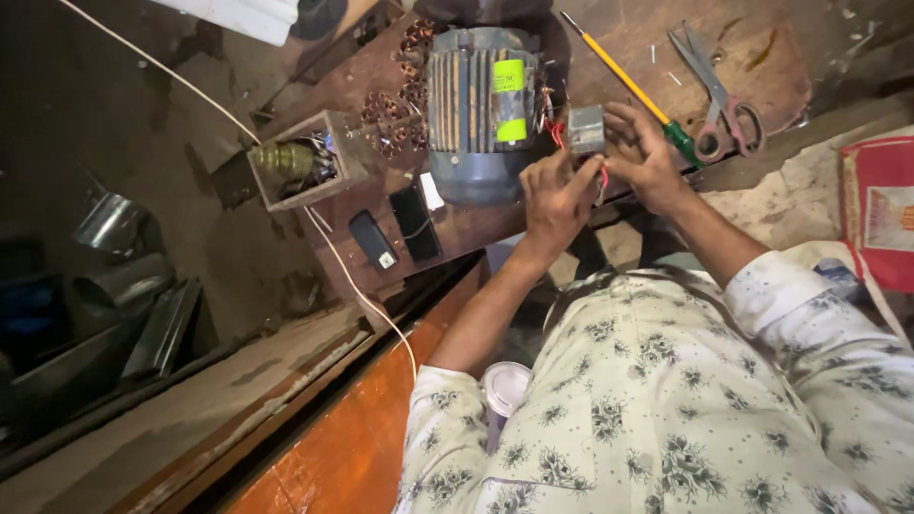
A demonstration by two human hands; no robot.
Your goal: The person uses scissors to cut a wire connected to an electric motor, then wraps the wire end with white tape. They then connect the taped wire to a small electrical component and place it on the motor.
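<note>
Left hand (557,195) pinching red wires (602,177). Right hand (640,152) curled around small grey box (586,128), just right of blue motor (481,109). Both hands touching, wires between.

One head-worn view — looking steeply down, tilted sideways, close over the worktop (476,238) and the person's own flowered shirt (666,409).

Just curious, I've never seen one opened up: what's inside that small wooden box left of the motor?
The wooden box holds a greenish-brass ribbed part and dark wires or small parts beside it. Shadow and the box walls hide whatever lies deeper inside.
</note>
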